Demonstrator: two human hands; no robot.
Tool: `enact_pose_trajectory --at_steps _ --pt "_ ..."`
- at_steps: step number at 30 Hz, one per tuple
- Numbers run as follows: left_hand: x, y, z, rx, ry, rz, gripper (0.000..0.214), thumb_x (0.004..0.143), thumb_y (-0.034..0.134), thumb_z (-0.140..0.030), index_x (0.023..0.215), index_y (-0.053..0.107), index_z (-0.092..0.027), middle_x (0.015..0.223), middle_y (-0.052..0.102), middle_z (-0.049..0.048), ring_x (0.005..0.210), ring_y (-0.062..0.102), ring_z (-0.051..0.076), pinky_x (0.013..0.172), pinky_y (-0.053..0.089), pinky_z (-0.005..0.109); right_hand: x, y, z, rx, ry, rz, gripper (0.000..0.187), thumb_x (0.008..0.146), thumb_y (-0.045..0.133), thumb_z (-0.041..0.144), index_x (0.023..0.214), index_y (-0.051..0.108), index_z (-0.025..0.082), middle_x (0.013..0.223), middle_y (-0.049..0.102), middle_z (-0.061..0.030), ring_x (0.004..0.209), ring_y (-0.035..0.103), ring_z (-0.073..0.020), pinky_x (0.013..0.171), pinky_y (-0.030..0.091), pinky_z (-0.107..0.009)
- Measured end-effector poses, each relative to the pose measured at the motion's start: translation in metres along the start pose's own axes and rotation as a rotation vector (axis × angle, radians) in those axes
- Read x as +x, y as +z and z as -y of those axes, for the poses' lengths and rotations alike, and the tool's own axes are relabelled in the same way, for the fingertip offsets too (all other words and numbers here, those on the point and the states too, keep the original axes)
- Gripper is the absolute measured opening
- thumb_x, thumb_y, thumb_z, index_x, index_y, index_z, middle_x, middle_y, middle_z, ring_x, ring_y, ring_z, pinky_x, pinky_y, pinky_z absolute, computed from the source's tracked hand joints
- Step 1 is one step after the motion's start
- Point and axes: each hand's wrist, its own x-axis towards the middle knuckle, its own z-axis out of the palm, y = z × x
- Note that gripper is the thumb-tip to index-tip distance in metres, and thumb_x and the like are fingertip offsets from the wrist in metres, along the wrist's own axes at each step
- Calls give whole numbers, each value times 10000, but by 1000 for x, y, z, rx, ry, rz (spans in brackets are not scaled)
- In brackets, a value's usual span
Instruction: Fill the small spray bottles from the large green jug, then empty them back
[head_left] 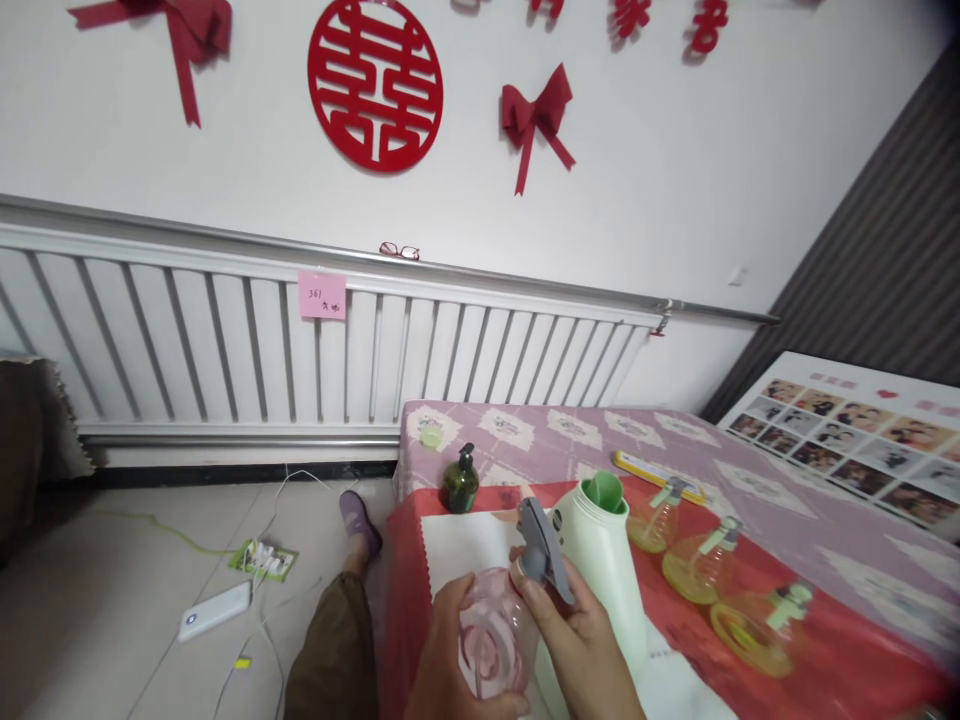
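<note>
Head view: cradling a clear pink bottle [495, 635] with the left hand [440, 655] curled round its side, low in the middle over the near part of a red cloth [855, 655]. Pinching a grey spray head [546, 550] between the thumb and fingers of the right hand [585, 640], up at the bottle's top (cannot tell it as fixed or loose, with the neck hidden). Can see a tall pale green container [604, 555] just past the right hand, with a green cup-like piece [604, 491] in its mouth. To the right, can count 3 yellow-tinted bottles [694, 572] with spray heads, set in a slanting row on the red cloth. Further back, can spot a yellow-edged box [660, 477] on a purple patterned tablecloth [757, 490], and at the left a dark green pump bottle [460, 487] just beside a white sheet [457, 545]. On the wall, can see a round red ornament [375, 85] above a white radiator [225, 345] with a pink note [322, 297] reading 361. On the floor, can make out a white power bank [215, 611] near a power strip [266, 560].
</note>
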Motion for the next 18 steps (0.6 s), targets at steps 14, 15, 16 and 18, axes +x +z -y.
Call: enact_pose_trajectory --at_steps 14,15,16,18 --pt "0 -2 6 35 105 -41 973 435 687 -49 1326 329 -202 1348 451 124 1246 475 320 1073 394 428 2 1 -5 17 25 -32 366 720 723 489 948 656 212 897 720 -48 876 654 -240 799 526 -329" --pt "0 -2 6 30 102 -34 971 434 688 -49 1323 328 -204 1345 456 123 1244 477 319 1072 396 427 2 0 -6 11 31 -27 356 729 710 504 925 659 210 872 713 -45 862 651 -240 785 525 -328" --pt "0 -2 6 31 101 -28 970 433 690 -49 1321 330 -203 1341 460 124 1244 477 319 1072 395 428 1 -1 -7 4 32 -18 340 742 694 515 887 659 210 843 704 -38 843 648 -235 767 524 -321" --pt "0 -2 5 46 100 -33 969 433 696 -50 1318 333 -201 1341 462 130 1250 470 322 1076 389 432 0 -3 -8 0 24 9 313 770 663 521 820 651 212 808 687 -22 808 638 -217 732 520 -299"
